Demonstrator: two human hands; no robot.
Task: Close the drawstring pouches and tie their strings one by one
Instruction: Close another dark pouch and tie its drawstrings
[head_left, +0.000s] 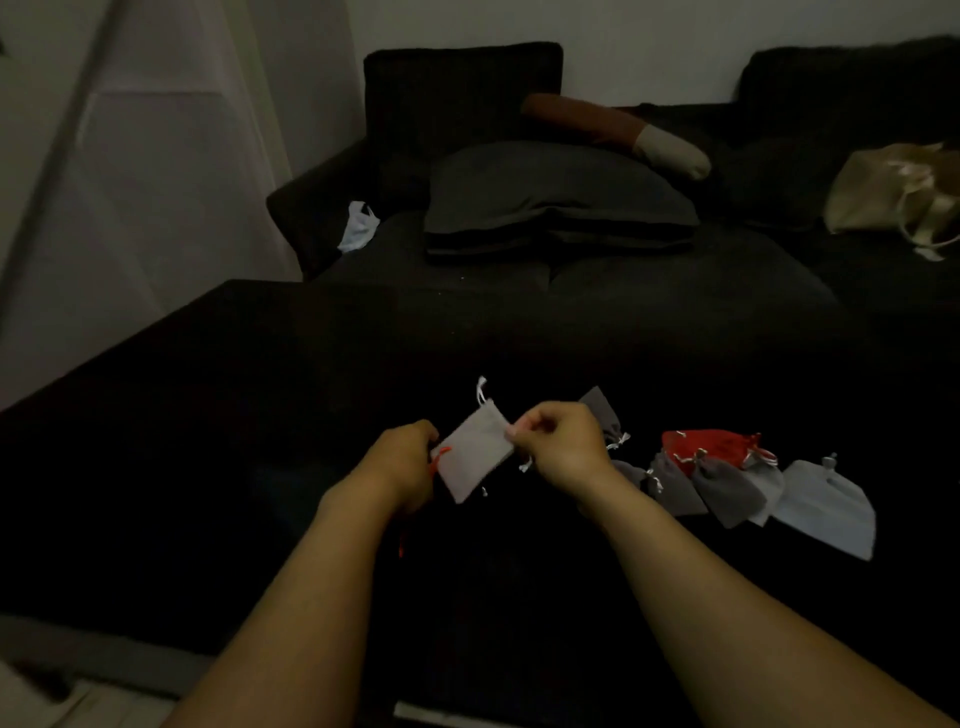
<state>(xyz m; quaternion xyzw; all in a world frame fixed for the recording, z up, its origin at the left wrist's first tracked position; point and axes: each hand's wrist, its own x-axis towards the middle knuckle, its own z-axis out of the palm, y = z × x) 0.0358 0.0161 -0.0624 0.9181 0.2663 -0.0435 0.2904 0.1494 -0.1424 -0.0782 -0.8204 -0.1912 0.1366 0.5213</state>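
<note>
A: At the near edge of the dark table (208, 467), what do you see?

B: Two bare forearms reach in over it. The left hand (405, 462) curls around the lower left corner of a light grey pouch (475, 452), and an orange cord (439, 457) shows at that hand. The right hand (561, 441) pinches the pouch's upper right edge with fingertips and thumb. So both hands grasp the pouch, which is held tilted just above the table.

A: And its strings?

B: A white string (482, 392) sticks up from the pouch's top corner; another white end hangs just beside the right hand. Whether the mouth is drawn closed, I cannot tell.

A: What lies to the right of the pouch?

B: A pile (727, 483) of more pouches on the table, grey ones overlapping, a red pouch (711, 449) on top toward the back, and a pale one at the far right end. One dark grey pouch (600, 410) peeks out behind the right hand.

A: Beyond the table?

B: A dark sofa (571, 291) with a grey cushion (556, 197), a brown and cream bolster (618, 132) behind that, a white bag (359, 226) near the left armrest, and a beige bag (893, 195) at the right.
</note>
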